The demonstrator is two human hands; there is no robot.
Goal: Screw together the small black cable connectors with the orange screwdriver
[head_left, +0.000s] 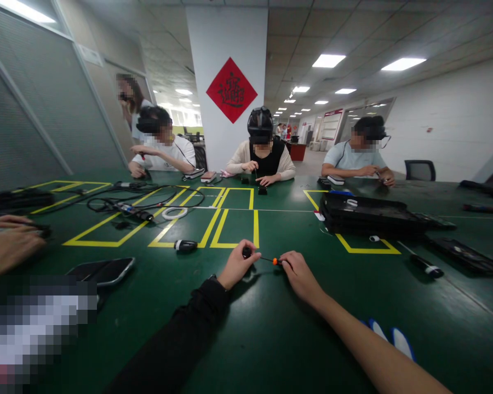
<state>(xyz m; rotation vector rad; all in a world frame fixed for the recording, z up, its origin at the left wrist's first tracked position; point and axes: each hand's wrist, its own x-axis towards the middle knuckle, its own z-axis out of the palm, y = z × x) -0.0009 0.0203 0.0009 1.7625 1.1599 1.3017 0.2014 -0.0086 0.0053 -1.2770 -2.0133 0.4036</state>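
Note:
Just above the green table, my left hand point(239, 264) is closed around a small black round part point(247, 252), held between thumb and fingers. My right hand point(299, 270) grips a screwdriver point(276, 261) with an orange collar; its handle is mostly hidden by my fingers. The thin dark shaft points left to the black part. Whether the tip touches that part I cannot tell. Left of my hands, a black cylindrical piece with a white band point(185, 246) lies on the table.
Yellow tape outlines point(234, 246) mark the green table point(246, 350). Cables point(148, 197) lie left, with a phone-like slab point(102, 271) nearer. At right are a black tray point(365, 213), another screwdriver point(426, 266) and a blue-white item point(394, 336). Co-workers sit opposite; a neighbour's hands point(12, 243) are left.

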